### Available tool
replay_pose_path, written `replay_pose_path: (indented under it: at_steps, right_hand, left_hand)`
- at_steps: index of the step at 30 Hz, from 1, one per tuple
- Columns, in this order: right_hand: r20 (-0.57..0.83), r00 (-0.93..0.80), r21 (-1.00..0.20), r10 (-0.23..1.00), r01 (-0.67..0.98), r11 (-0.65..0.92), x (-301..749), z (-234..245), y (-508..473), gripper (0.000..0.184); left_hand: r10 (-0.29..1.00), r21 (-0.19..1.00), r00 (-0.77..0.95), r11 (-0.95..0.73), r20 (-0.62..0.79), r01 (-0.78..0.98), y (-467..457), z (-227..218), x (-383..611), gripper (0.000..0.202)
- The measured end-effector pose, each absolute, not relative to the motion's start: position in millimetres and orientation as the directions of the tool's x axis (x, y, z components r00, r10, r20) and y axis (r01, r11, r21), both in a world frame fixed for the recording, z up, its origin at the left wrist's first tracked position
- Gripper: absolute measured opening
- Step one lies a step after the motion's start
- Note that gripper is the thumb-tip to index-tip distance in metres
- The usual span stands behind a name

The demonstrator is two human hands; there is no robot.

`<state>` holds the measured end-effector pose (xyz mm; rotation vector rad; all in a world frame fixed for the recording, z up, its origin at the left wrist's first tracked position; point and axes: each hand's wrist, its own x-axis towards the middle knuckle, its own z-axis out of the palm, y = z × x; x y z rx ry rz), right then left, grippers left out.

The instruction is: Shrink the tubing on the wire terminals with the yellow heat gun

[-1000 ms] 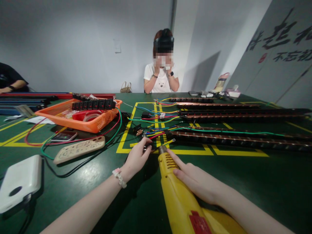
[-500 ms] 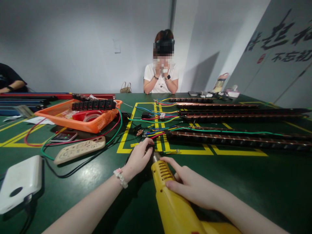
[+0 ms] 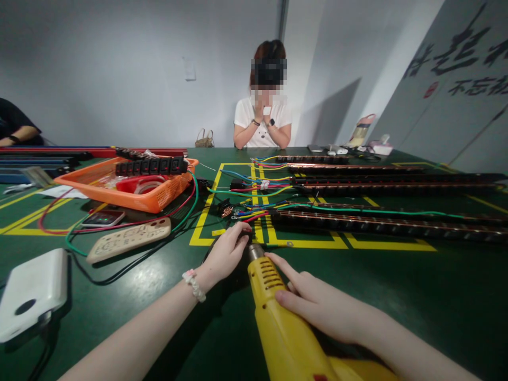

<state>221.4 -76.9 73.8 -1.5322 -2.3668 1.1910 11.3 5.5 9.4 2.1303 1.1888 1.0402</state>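
My right hand (image 3: 309, 301) grips a yellow heat gun (image 3: 286, 328), its index finger stretched along the vented front. The gun's metal nozzle (image 3: 256, 252) points away from me and ends close to my left fingertips. Curled closed at the nozzle's left is my left hand (image 3: 228, 251); what it pinches is dark and mostly hidden beneath the fingers. A thin lead with a ring terminal (image 3: 289, 244) sticks out to the right just past the nozzle. Beyond the left hand lie coloured wires with terminals (image 3: 250, 214), joined to a long black strip with copper bars (image 3: 357, 222).
An orange basket (image 3: 159, 201) holding a black socket strip (image 3: 153, 167) stands left on the green table (image 3: 397, 296). Nearer are a phone (image 3: 102, 218), a beige patterned case (image 3: 129, 241) and a white power bank (image 3: 35, 291). Across the table sits a person (image 3: 262, 124).
The view has tipped slightly, so the background sits a little higher. Both hands and the heat gun keep nearly the same place and grip.
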Motion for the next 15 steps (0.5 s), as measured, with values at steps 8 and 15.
replay_pose_path:
  at_steps: [8,15]
  right_hand:
    - [-0.303,-0.416,-0.616,0.857,0.772,0.157,257.0,67.3,-85.3,0.078]
    - [-0.374,-0.387,-0.676,0.843,0.736,0.037,263.5,68.9,-82.2,0.084]
  left_hand:
    - [0.865,0.707,0.337,-0.5,0.373,0.5,6.4,6.7,11.1,0.021]
    - [0.867,0.683,0.332,-0.498,0.372,0.535,4.9,10.2,11.3,0.021]
